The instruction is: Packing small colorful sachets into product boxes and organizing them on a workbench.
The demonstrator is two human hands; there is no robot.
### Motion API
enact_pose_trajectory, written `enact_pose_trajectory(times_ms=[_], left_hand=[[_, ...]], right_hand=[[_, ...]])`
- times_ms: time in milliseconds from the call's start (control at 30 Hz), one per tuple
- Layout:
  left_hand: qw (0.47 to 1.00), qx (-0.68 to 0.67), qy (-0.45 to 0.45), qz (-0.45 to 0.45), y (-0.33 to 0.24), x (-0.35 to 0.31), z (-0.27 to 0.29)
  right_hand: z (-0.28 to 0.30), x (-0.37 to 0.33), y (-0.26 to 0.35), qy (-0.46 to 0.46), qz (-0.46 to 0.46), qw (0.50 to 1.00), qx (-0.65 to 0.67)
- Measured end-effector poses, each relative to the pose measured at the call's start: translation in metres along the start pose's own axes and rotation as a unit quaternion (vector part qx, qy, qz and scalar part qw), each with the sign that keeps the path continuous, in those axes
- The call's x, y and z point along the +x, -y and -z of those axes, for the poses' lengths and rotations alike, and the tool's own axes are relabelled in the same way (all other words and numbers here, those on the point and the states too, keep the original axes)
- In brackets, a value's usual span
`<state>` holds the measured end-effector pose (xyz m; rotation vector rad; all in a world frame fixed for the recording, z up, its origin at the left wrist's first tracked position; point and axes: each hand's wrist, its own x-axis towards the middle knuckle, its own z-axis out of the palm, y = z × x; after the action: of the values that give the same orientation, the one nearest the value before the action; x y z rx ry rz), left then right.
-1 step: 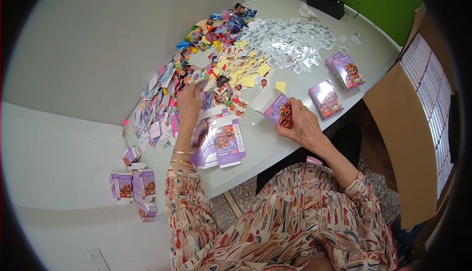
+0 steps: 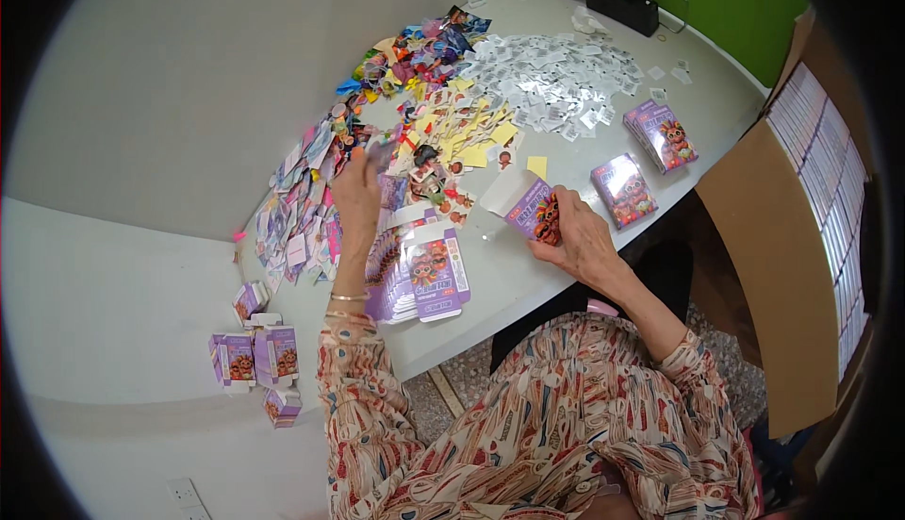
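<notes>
My right hand point(image 2: 582, 242) grips a small purple carton point(image 2: 529, 207) above the table's near edge, its white end flap point(image 2: 509, 187) standing open. My left hand point(image 2: 356, 197) is over the heap of small items on the left, fingers pinched on a small flat purplish-grey piece point(image 2: 382, 153); blur hides what kind it is. Just right of that wrist lies a fanned stack of flattened purple cartons point(image 2: 436, 280). Beyond it are doll-like cutouts point(image 2: 443, 176) and yellow cards point(image 2: 473, 154).
Two groups of filled-out purple cartons point(image 2: 624, 192) stand on the right. A pile of white sachets point(image 2: 556, 77) covers the back, near a black tape dispenser point(image 2: 622, 6). Several cartons point(image 2: 255, 355) sit at the far left. A large cardboard box point(image 2: 768, 265) stands beside the table.
My left hand has shifted slightly left and away from me, the small flat piece moving with it. My right hand and its carton are almost unmoved.
</notes>
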<state>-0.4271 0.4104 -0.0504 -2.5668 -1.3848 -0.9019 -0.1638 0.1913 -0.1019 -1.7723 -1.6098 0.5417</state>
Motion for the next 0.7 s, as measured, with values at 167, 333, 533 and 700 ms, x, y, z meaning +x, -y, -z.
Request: enact_pose_trajectory(times_ms=[167, 333, 533, 700], left_hand=[[0.942, -0.328, 0.007, 0.071, -0.113, -0.016, 0.034], [0.935, -0.349, 0.047, 0.042, -0.141, -0.05, 0.009], [0.977, -0.193, 0.011, -0.094, -0.166, -0.064, -0.006], [0.982, -0.138, 0.081, -0.101, -0.175, -0.067, -0.008]], right_hand=[[-0.001, 0.0, 0.0, -0.005, -0.01, 1.0, -0.028], [-0.002, -0.004, 0.007, -0.015, 0.015, 0.999, -0.029], [-0.002, -0.011, 0.009, -0.025, 0.014, 0.999, -0.019], [-0.005, -0.01, 0.007, -0.024, 0.008, 0.999, -0.032]])
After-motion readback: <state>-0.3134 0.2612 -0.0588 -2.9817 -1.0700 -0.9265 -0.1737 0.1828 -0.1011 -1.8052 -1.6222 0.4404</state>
